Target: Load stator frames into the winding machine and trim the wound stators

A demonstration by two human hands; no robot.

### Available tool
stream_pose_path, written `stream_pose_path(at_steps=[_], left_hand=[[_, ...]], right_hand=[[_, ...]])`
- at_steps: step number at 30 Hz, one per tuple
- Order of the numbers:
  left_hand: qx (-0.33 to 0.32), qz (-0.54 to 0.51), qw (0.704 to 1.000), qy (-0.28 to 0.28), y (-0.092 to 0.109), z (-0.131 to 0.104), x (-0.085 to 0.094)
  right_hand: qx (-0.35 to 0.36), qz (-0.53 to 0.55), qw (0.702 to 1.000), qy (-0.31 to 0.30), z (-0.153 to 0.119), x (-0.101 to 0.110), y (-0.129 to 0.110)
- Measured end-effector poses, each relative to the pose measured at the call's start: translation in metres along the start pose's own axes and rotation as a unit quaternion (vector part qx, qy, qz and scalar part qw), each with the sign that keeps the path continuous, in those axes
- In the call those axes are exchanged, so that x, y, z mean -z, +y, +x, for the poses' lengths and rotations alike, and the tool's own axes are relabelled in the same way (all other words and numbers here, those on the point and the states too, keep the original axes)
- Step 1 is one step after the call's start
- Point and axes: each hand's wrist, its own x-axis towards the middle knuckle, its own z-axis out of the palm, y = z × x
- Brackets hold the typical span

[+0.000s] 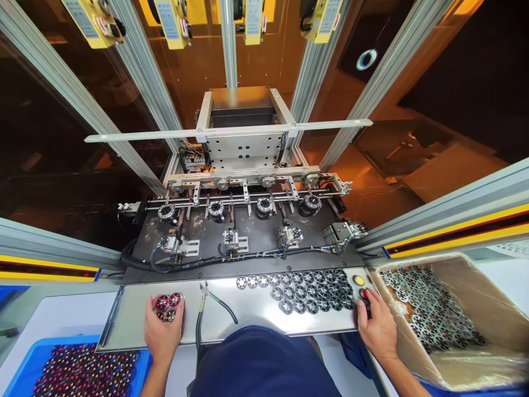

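My left hand [163, 333] curves around a small cluster of round motor stators with red and copper windings [162, 301] at the left of the metal shelf. Thumb and fingers press against the sides of the cluster. At the shelf's right end my right hand [378, 325] closes thumb and forefinger on a black knob [366, 304], partly hidden by the fingers. A red button [363, 293] and a yellow button [359, 280] sit just beyond it. Rows of bare silver-and-black stator cores [311, 291] lie on the shelf left of that hand.
Cutting pliers [203, 306] lie open on the metal shelf [256, 314]. Behind stands a fixture with several round holders [216, 209] and clamps. A blue bin [144, 366] of wound stators is at lower left, a lined box [487, 325] of cores at right. Yellow-striped bars [458, 230] flank the opening.
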Motion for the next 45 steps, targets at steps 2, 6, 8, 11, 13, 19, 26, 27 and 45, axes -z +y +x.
stream_pose_path(at_steps=[2,6,8,11,13,19,26,27,45], left_hand=[[-0.001,-0.001,1.000,0.001,0.0003,0.0000,0.0001],[-0.001,-0.001,1.000,-0.001,0.0012,-0.0003,0.0009],[-0.001,-0.001,1.000,-0.002,0.0017,-0.0004,0.0014],[-0.001,-0.002,1.000,-0.002,0.0020,-0.0005,0.0016],[0.000,-0.002,1.000,-0.002,0.0016,-0.0007,0.0013],[0.006,0.002,1.000,-0.008,-0.0003,-0.0002,0.0009],[0.024,0.009,1.000,-0.018,0.0058,0.0012,0.0045],[0.025,0.009,0.999,-0.017,0.0069,0.0012,0.0048],[-0.001,0.013,1.000,-0.016,0.0024,0.0002,0.0023]], right_hand=[[-0.001,0.001,1.000,-0.001,0.0004,0.0005,-0.0005],[-0.003,0.004,1.000,-0.003,0.0005,0.0002,0.0004],[-0.004,0.005,1.000,-0.004,0.0003,-0.0003,0.0011],[-0.006,0.005,1.000,-0.006,0.0000,-0.0003,0.0012],[-0.007,0.006,1.000,-0.007,0.0001,0.0001,0.0003],[-0.010,0.003,1.000,-0.003,0.0013,0.0012,-0.0025],[-0.007,0.003,1.000,0.001,0.0013,0.0016,-0.0034],[-0.007,0.004,1.000,0.001,0.0011,0.0016,-0.0034],[-0.009,0.002,1.000,-0.003,0.0006,0.0004,0.0001]])
